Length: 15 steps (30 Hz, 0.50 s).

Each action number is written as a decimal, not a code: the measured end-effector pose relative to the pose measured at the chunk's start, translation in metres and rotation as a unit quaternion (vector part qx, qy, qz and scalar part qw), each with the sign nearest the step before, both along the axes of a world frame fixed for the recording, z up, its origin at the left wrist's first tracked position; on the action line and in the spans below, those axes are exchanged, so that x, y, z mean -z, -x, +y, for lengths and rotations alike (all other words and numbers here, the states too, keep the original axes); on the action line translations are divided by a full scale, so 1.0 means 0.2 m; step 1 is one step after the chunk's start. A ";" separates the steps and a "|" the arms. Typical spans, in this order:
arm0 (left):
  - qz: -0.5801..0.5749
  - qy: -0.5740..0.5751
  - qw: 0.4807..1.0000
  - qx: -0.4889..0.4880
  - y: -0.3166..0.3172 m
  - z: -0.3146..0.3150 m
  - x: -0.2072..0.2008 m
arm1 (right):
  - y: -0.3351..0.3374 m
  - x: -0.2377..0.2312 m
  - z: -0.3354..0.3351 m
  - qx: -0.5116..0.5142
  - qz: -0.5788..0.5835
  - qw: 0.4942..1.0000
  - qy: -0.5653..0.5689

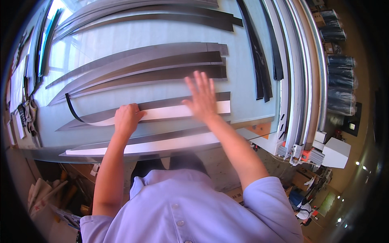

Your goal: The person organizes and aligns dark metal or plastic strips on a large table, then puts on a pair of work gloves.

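A long dark grey strip of sheet material (224,97), pointed at its left end, lies across the glass-like table in front of me. Along it runs a narrower white strip (170,112), whose left end curls up and shows a black face (71,107). My left hand (127,118) is closed over the white strip near its middle, fingers curled and thumb out; the exact grip is hidden. My right hand (201,97) is open with fingers spread, slightly blurred, over the strip's right part. Nearer me lies a second grey piece (194,131) with a white band (174,145).
Beyond my hands lie several grey pointed strips (142,69) and more long strips (174,20) at the back. Black strips (255,52) lie to the right, beside metal rails and a long brown roll (311,81). Plastic-wrapped bundles (341,79) stand farther right. The table's front edge (52,156) is close to me.
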<state>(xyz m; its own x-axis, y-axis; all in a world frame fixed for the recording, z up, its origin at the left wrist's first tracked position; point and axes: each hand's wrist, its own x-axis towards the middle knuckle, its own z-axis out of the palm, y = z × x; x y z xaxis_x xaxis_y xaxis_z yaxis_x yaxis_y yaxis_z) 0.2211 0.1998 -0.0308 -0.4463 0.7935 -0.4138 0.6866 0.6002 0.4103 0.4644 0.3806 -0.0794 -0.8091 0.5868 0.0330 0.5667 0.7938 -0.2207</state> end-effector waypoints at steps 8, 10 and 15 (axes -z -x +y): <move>-0.001 -0.014 1.000 -0.002 -0.03 0.02 0.04 | -0.39 0.00 0.29 0.077 0.000 0.997 -0.023; 0.008 -0.014 1.000 0.006 -0.05 0.04 0.06 | -0.41 -0.01 0.31 0.073 -0.018 0.996 -0.050; 0.009 -0.019 0.999 0.027 -0.09 0.10 0.08 | -0.18 -0.03 0.21 0.102 0.090 0.986 -0.098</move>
